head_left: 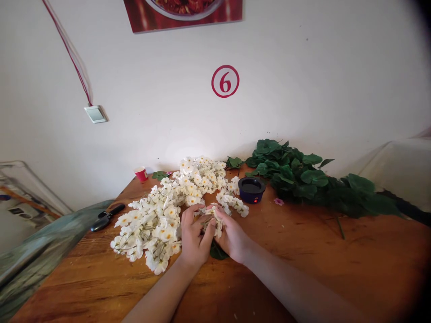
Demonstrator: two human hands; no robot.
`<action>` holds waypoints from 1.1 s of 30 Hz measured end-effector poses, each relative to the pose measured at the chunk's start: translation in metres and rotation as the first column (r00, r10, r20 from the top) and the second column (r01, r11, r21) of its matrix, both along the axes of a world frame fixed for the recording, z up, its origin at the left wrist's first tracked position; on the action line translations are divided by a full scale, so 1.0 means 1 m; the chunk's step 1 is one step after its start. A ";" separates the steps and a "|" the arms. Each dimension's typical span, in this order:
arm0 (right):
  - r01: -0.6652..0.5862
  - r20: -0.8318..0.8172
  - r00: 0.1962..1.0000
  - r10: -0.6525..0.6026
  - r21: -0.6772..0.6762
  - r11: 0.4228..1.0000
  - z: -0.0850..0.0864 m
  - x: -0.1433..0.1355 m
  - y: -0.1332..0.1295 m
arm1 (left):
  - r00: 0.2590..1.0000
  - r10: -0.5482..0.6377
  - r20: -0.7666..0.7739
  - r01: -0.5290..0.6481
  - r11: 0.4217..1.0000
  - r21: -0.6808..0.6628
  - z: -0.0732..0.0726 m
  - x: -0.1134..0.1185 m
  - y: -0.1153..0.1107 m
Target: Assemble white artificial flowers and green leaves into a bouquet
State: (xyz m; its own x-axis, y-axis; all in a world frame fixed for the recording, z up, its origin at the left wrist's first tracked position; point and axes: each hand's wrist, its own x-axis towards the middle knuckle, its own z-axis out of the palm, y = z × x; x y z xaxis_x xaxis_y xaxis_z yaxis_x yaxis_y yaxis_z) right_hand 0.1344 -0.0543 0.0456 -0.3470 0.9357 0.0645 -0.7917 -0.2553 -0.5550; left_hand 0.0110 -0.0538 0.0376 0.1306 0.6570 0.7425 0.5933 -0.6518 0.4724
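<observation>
My left hand (pixel 195 235) and my right hand (pixel 232 235) are close together above the wooden table (pixel 303 260). Between them they hold a small bunch of white artificial flowers (pixel 218 224), fingers curled around it. Part of the bunch is hidden by my fingers and thumbs. A dark green leaf (pixel 218 252) shows just below my hands. To the left and behind spreads a big heap of white artificial flowers (pixel 155 224) with yellow centres and thin stems. Behind my right hand stands a dark blue melting pot (pixel 251 190) with a lit red light.
Green artificial leaves (pixel 303 175) are piled at the back right, a loose stem (pixel 340 229) beside them. A pink flower (pixel 279 202) lies near the pot. At the left are a red paper cup (pixel 141 174) and a black-handled tool (pixel 107 218). The white wall (pixel 161 98) rises behind.
</observation>
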 end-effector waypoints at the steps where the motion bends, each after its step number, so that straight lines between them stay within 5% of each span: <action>1: -0.006 0.004 1.000 0.006 -0.002 1.000 0.001 0.000 -0.001 | 1.000 -0.005 0.011 0.005 1.000 0.005 -0.001 0.000 0.000; 7: -0.035 0.004 0.999 0.035 -0.063 0.997 0.003 0.000 -0.002 | 0.999 -0.005 0.048 0.004 1.000 0.020 -0.006 -0.001 0.000; 16: 0.012 -0.011 1.000 -0.011 0.036 0.999 0.004 0.003 -0.002 | 0.995 0.034 -0.098 -0.030 0.999 0.039 0.005 -0.001 0.001; 19: 0.009 0.037 0.999 -0.012 0.087 0.996 0.004 0.002 -0.005 | 0.994 0.051 -0.096 -0.046 0.998 0.050 0.005 -0.003 0.003; 26: 0.129 0.225 0.967 -0.116 -0.047 0.990 -0.003 -0.003 0.001 | 0.990 0.083 -0.118 -0.075 0.995 0.070 0.005 -0.005 0.006; 33: 0.218 0.371 0.899 -0.232 0.080 0.973 0.001 -0.002 0.001 | 0.984 0.068 -0.163 -0.052 0.994 0.097 0.005 -0.009 0.011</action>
State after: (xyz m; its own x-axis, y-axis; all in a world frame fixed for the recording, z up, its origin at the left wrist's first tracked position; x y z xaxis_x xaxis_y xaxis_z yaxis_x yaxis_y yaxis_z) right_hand 0.1329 -0.0528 0.0463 -0.1327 0.9911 0.0053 -0.5566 -0.0701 -0.8278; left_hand 0.0021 -0.0428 0.0425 0.2191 0.5976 0.7713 0.6977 -0.6486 0.3044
